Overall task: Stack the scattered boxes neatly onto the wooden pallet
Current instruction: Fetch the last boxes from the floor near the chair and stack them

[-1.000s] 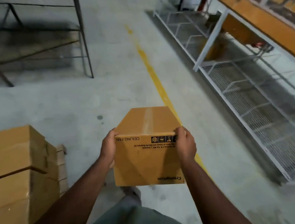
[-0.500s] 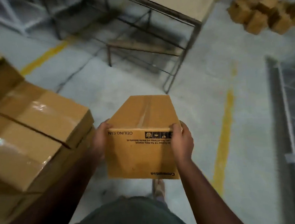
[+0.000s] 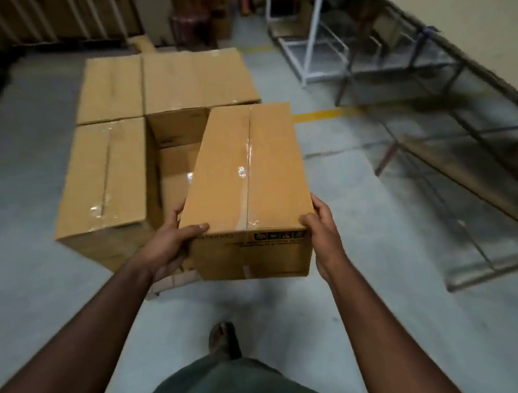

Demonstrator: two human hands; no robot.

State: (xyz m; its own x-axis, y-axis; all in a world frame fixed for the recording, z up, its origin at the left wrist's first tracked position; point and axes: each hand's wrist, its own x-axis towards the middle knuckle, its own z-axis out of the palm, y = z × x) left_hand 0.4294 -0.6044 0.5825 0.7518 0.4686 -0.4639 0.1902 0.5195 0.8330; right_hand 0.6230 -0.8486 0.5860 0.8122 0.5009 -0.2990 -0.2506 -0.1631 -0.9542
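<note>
Grey concrete floor [image 3: 25, 191] all round the stack of boxes [image 3: 137, 113], with a yellow floor line [image 3: 316, 115] just right of the stack and a long desk [image 3: 469, 37] on a dark metal frame well to its right. White shelving frame [image 3: 306, 35] beyond the stack's far right corner.

Carried box [image 3: 246, 178] held in the air, overlapping the stack's near right corner, taped top seam running away from the viewer, printed end face turned toward the body. Left hand [image 3: 168, 248] gripping the near left corner, thumb laid over the top edge, fingers curled along the side. Right hand [image 3: 323, 231] gripping the near right corner the same way.

Top layer of the stack filled at far left, far right and near left; open gap [image 3: 176, 159] at near right, sunk to a lower box, walled by neighbours on its left and far sides, open toward the carried box. Pale wooden pallet [image 3: 177, 280] edge peeking out under the stack's near side, partly hidden by the left hand.

Half a second earlier, stack off to the left of the view and seen at an angle; now straight ahead with the carried box over its near corner. Grip on both corners unchanged.
</note>
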